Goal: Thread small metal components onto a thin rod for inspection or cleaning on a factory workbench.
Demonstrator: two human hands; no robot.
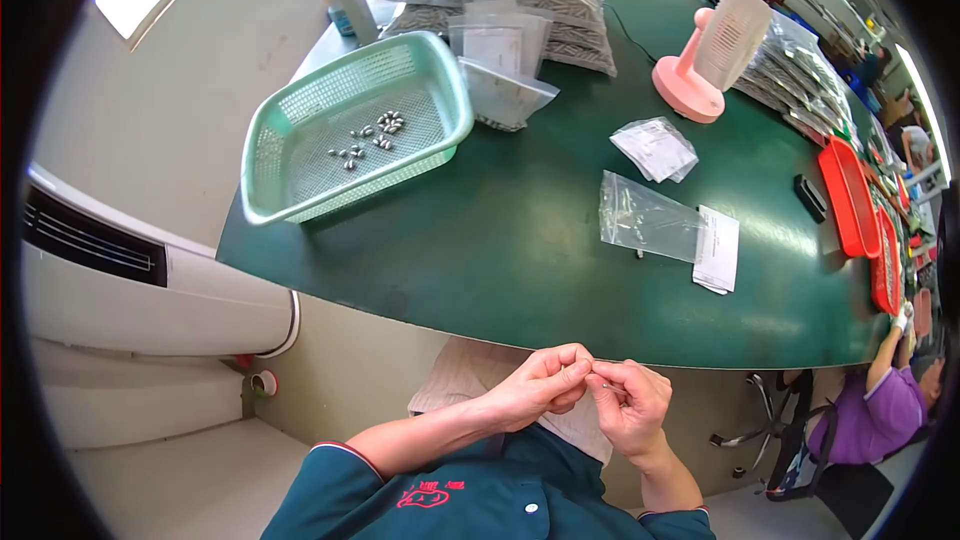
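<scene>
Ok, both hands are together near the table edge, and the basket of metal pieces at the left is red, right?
No: the head view shows that basket of metal pieces is light green. The left hand and right hand are together near the table edge.

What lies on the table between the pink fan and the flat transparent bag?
Between the pink fan and the flat transparent bag, the head view shows a pile of white papers.
</scene>
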